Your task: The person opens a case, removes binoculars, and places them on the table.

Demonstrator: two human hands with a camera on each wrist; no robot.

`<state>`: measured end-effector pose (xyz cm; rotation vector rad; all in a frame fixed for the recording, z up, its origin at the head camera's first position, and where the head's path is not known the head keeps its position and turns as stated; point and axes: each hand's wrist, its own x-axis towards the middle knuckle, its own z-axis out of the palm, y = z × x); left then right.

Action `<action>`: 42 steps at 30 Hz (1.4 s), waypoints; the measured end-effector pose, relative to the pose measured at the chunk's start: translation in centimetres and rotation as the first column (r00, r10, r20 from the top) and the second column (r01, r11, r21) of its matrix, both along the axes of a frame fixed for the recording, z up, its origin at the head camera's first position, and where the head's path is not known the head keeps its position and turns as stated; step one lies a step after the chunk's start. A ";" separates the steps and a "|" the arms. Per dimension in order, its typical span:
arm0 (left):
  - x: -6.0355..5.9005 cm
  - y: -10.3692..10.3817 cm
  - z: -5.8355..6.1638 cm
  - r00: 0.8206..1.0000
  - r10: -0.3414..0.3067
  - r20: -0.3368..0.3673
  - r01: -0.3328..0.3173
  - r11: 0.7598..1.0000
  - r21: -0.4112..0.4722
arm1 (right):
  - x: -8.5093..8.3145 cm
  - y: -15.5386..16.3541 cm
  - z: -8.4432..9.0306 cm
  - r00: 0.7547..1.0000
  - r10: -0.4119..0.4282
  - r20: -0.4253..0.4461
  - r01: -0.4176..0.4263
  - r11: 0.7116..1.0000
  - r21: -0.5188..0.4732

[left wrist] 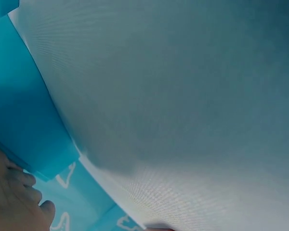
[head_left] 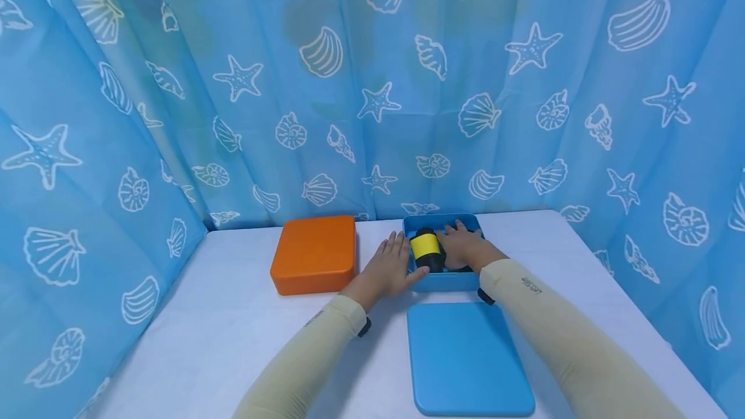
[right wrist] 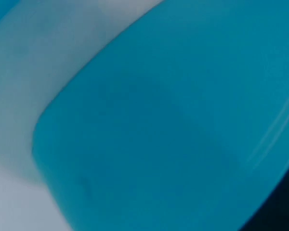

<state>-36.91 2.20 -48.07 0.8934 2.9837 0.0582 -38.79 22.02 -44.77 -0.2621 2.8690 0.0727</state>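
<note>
My left hand (head_left: 388,267) lies with straight fingers along the left wall of a blue box (head_left: 445,283), its thumb reaching toward the front wall. At the lower left of the left wrist view, the fingers of this hand (left wrist: 12,197) show beside the blue wall. Inside the box sits a black rounded thing with a yellow band (head_left: 427,246). Right beside it, my right hand (head_left: 462,247) reaches down into the box over other dark things; I cannot tell whether its fingers grip one. The blue box wall (right wrist: 159,134) fills most of the right wrist view.
An orange box (head_left: 314,254) stands to the left of the blue one. A flat blue lid (head_left: 470,361) lies on the white table (head_left: 244,341) in front, between my forearms. A blue curtain (head_left: 372,134) with shell prints hangs behind and at both sides.
</note>
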 end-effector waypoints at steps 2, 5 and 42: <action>0.0 0.0 0.0 1.000 -0.004 0.012 0.004 1.000 0.013 | -0.1 -0.2 -0.1 1.000 -0.028 0.002 0.028 0.999 -0.015; -0.1 0.0 0.1 1.000 -0.004 0.016 0.004 1.000 0.011 | -0.1 -0.3 -0.2 0.999 -0.053 0.011 0.053 0.997 -0.051; 0.1 0.1 0.0 0.999 0.028 0.022 -0.029 0.999 0.036 | 0.2 3.7 5.7 0.962 0.027 -0.271 -0.030 1.000 -0.008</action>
